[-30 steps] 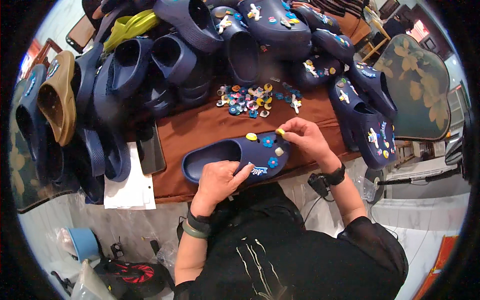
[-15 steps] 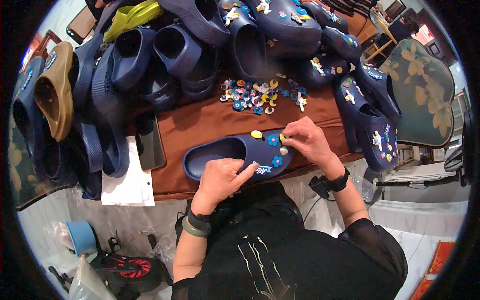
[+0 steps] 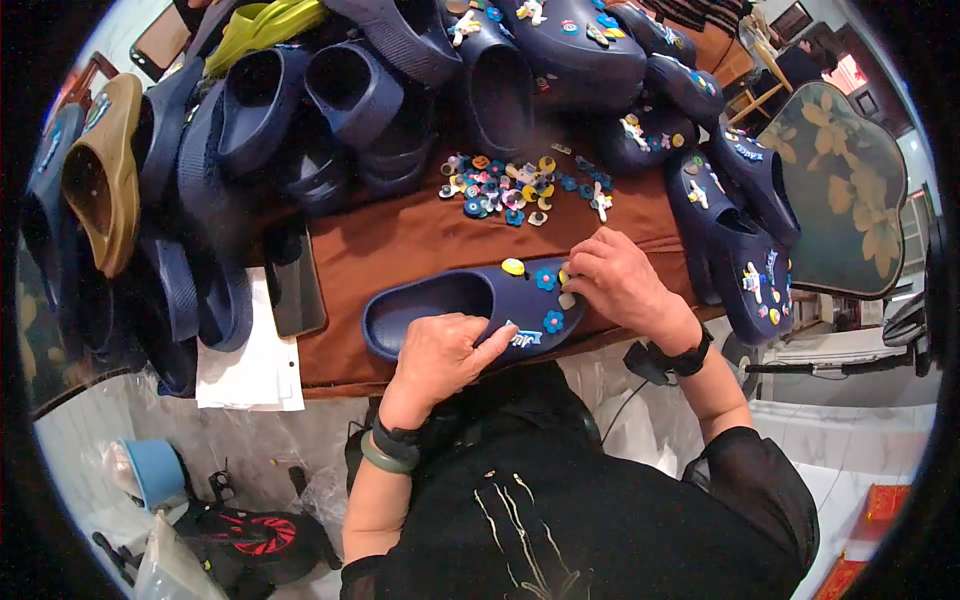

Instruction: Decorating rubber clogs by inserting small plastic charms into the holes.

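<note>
A navy clog (image 3: pixel 420 302) lies sideways before me on the brown cloth, its toe to the right. My left hand (image 3: pixel 445 360) is closed on the near side of its opening, the thumb by a blue-and-white charm (image 3: pixel 522 338). At the toe, my right hand (image 3: pixel 618 285) pinches a small yellow charm (image 3: pixel 564 277) against the clog's upper; the fingers cover part of it. Two blue flower charms (image 3: pixel 553 321) and a yellow oval charm (image 3: pixel 513 267) sit on the upper too. Beyond the clog, loose charms (image 3: pixel 490 185) lie in a pile.
Plain navy clogs (image 3: pixel 350 95) and a tan clog (image 3: pixel 105 190) crowd the left and back. Decorated clogs (image 3: pixel 750 240) stand at the right. A dark phone (image 3: pixel 296 285) rests on white papers (image 3: pixel 245 370) at the left. A blue bucket (image 3: pixel 155 472) is on the floor.
My right hand's fingers have tilted and closed further over the yellow charm at the toe. My left hand keeps its hold on the clog. The whole view has shifted slightly.
</note>
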A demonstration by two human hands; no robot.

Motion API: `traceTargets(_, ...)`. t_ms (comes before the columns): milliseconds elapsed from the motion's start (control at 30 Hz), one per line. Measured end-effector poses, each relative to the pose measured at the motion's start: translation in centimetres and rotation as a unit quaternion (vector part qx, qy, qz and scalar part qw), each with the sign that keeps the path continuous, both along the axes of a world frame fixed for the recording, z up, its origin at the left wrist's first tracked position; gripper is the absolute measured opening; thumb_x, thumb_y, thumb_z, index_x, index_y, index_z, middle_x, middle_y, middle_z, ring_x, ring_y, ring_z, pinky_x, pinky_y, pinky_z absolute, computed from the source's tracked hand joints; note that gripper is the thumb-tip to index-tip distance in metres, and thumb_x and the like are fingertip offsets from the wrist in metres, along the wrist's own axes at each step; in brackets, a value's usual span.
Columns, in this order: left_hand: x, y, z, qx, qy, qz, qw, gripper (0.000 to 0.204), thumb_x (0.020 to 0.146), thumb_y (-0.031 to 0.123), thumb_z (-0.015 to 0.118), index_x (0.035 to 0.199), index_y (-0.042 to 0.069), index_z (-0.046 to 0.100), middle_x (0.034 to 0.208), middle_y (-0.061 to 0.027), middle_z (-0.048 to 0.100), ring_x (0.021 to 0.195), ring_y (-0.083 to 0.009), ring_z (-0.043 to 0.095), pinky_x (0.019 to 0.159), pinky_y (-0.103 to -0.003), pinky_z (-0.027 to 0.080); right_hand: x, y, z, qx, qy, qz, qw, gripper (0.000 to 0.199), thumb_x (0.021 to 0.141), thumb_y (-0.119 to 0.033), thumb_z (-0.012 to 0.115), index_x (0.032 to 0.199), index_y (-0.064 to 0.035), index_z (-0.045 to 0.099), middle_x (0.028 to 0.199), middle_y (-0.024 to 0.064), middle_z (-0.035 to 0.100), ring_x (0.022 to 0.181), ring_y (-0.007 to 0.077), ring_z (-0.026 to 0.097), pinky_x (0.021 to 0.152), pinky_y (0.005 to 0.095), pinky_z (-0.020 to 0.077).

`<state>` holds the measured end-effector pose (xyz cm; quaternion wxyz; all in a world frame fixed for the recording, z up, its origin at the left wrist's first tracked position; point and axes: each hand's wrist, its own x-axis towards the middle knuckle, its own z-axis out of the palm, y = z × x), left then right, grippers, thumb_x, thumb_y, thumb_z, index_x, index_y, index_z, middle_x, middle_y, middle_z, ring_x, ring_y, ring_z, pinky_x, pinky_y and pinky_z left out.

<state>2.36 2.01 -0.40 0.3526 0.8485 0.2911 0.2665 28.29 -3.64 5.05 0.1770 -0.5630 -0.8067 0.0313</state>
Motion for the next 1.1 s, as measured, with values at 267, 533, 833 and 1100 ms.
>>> traceTargets(267, 0.2, -0.1, -0.5, -0.01, -0.008, -0.001, 1.0, 0.048, 0.087, 0.034, 0.07, 0.055, 0.003, 0.052, 0.055, -0.0172, 0.053, 0.053, -0.035, 0.057, 0.049, -0.044, 0.042, -0.3, 0.5, -1.1, -0.062, 0.01, -0.062, 0.996, 0.019, 0.073, -0.018, 0.078, 0.078, -0.0059, 0.065, 0.075, 0.0107, 0.061, 0.079, 0.0319, 0.059, 0.071, 0.0414, 0.0482)
traceTargets(533, 0.2, 0.1, -1.1, -0.023, 0.007, -0.004, 1.0, 0.048, 0.088, 0.037, 0.068, 0.057, 0.004, 0.053, 0.057, -0.0176, 0.055, 0.055, -0.0357, 0.058, 0.05, -0.044, 0.043, -2.2, -1.6, -3.5, 0.003, 0.196, -0.224, 0.955, 0.021, 0.075, -0.022, 0.081, 0.08, -0.006, 0.068, 0.072, 0.0104, 0.062, 0.066, 0.0273, 0.059, 0.061, 0.0379, 0.0482)
traceTargets(833, 0.1, -0.3, -1.0, -0.032, 0.02, 0.019, 0.999, 0.047, 0.088, 0.038, 0.069, 0.059, 0.003, 0.056, 0.059, -0.0183, 0.057, 0.055, -0.0359, 0.059, 0.05, -0.044, 0.043, -0.7, -2.0, -2.9, 0.066, 0.176, -0.118, 0.975, 0.018, 0.078, -0.008, 0.077, 0.093, -0.0029, 0.07, 0.092, 0.0111, 0.065, 0.081, 0.0262, 0.062, 0.071, 0.0328, 0.0514)
traceTargets(1100, 0.1, -0.3, -1.3, -0.024, 0.007, 0.016, 1.0, 0.047, 0.088, 0.037, 0.069, 0.059, 0.003, 0.055, 0.059, -0.0182, 0.056, 0.054, -0.0359, 0.057, 0.049, -0.044, 0.041, 0.3, -0.9, -1.9, -0.02, 0.183, -0.058, 0.981, 0.02, 0.079, -0.001, 0.07, 0.098, -0.0029, 0.068, 0.1, 0.0113, 0.062, 0.091, 0.0304, 0.064, 0.079, 0.0383, 0.0522)
